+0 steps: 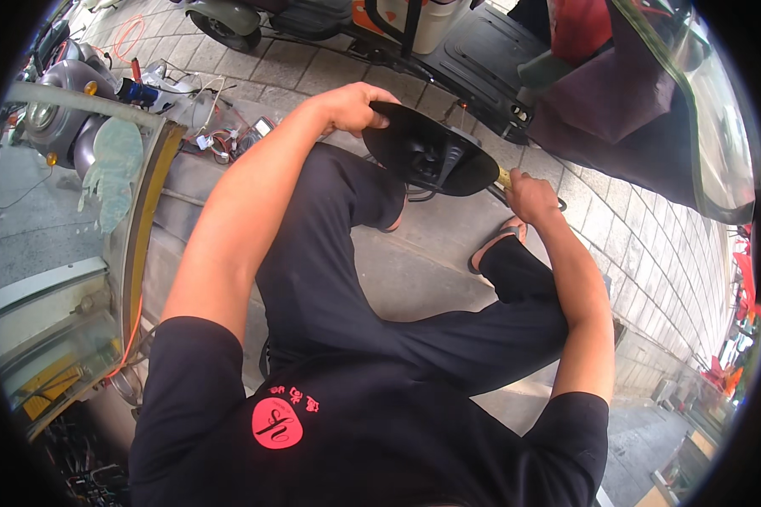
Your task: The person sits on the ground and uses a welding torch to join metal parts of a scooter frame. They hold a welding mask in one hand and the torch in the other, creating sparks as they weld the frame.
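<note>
A glossy black oval shell (pixel 431 156) is held tilted above the step, in front of my knees. Moulded ridges show on its face, but its exact kind is unclear. At its upper left rim my left hand (pixel 357 108) grips the edge, thumb on the face and fingers behind. Just beyond its right end is my right hand (pixel 533 198), closed round a tool with a yellow part (pixel 505 177) showing towards the shell. A dark rod end sticks out on the other side of that fist. Whether the tool touches the shell is hard to tell.
A parked three-wheeler with a black footboard (pixel 486 55) stands ahead. At left are a grey scooter (pixel 68 101), tangled wires (pixel 221 144) with small parts, and a glass door with a yellow-edged frame (pixel 148 220). Paving bricks (pixel 643 245) stretch to the right.
</note>
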The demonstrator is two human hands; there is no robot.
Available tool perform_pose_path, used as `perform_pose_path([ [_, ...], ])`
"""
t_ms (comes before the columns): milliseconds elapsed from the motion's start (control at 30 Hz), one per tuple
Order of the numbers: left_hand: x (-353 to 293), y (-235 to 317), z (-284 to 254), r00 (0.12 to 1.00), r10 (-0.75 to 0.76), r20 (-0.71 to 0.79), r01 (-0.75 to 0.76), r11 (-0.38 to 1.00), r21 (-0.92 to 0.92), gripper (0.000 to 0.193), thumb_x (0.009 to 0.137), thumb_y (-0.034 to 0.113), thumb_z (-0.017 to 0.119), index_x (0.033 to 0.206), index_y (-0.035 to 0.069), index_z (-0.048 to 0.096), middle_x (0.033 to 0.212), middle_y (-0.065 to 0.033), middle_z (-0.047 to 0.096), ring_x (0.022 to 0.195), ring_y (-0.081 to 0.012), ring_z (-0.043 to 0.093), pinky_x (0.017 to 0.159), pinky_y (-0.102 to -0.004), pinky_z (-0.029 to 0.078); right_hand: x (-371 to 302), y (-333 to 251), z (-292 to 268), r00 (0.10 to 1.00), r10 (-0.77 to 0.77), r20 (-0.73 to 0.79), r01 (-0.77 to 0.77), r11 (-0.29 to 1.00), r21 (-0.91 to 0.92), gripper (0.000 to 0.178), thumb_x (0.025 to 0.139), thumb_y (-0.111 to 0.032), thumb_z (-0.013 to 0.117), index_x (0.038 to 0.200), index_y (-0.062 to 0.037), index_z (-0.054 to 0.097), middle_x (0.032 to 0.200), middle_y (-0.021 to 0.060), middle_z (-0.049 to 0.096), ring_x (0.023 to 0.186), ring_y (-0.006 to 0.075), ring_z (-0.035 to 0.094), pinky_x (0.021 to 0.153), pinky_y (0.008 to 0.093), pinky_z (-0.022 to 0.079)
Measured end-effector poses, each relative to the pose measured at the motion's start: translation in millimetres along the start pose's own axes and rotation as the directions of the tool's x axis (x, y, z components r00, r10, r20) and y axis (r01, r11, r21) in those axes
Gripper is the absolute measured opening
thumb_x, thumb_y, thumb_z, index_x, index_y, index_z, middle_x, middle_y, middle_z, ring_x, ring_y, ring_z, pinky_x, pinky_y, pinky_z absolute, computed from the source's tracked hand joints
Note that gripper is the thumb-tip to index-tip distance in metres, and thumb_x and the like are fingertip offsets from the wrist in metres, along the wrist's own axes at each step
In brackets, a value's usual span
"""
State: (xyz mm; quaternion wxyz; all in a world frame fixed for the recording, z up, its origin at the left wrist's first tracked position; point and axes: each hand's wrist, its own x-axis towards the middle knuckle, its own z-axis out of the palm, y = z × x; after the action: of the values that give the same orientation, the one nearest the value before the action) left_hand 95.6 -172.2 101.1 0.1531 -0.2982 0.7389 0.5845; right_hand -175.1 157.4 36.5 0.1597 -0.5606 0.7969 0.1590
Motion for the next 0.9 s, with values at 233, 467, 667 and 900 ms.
perform_pose_path([
  [233, 4, -2, 0, 1.000, 0.014, -0.008, -0.015, 1.000, -0.024, 0.039, 0.098, 0.007, 0.069, 0.135, 0.017, 0.069, 0.117, -0.0001, 0.073, 0.098, -0.0135, 0.066, 0.074, -0.0306, 0.056, 4, -5, -10, 0.988, 0.091, 0.123, -0.092, 0.996, 0.002, 0.033, 0.099, -0.024, 0.052, 0.122, -0.0004, 0.057, 0.106, 0.0243, 0.075, 0.100, 0.0410, 0.073, 0.091, 0.0494, 0.056],
  [467, 6, -4, 2, 0.998, 0.055, -0.019, -0.056, 0.998, -0.040, 0.038, 0.096, 0.008, 0.070, 0.133, 0.018, 0.071, 0.113, -0.0018, 0.075, 0.096, -0.0166, 0.069, 0.070, -0.0327, 0.056, 3, 2, 0, 1.000, 0.013, 0.020, -0.014, 1.000, 0.015, 0.033, 0.097, -0.028, 0.065, 0.113, -0.0012, 0.054, 0.107, 0.0234, 0.071, 0.095, 0.0421, 0.072, 0.087, 0.0506, 0.057],
  [667, 6, 0, 2, 1.000, 0.029, 0.006, -0.029, 0.999, -0.028, 0.039, 0.097, 0.007, 0.070, 0.135, 0.018, 0.069, 0.116, 0.0011, 0.072, 0.100, -0.0130, 0.066, 0.077, -0.0315, 0.057, 2, 6, 6, 0.999, -0.010, -0.041, 0.010, 1.000, 0.009, 0.034, 0.096, -0.029, 0.063, 0.114, -0.0016, 0.057, 0.101, 0.0225, 0.074, 0.091, 0.0413, 0.073, 0.084, 0.0505, 0.057],
  [900, 9, -5, 1, 0.999, 0.021, 0.032, -0.020, 0.999, -0.046, 0.037, 0.099, 0.013, 0.070, 0.136, 0.018, 0.068, 0.118, 0.0007, 0.071, 0.105, -0.0147, 0.066, 0.081, -0.0346, 0.058, 3, 8, -1, 0.998, 0.031, 0.059, -0.031, 1.000, -0.001, 0.041, 0.094, -0.032, 0.065, 0.119, -0.0001, 0.059, 0.096, 0.0221, 0.075, 0.088, 0.0421, 0.073, 0.083, 0.0507, 0.057],
])
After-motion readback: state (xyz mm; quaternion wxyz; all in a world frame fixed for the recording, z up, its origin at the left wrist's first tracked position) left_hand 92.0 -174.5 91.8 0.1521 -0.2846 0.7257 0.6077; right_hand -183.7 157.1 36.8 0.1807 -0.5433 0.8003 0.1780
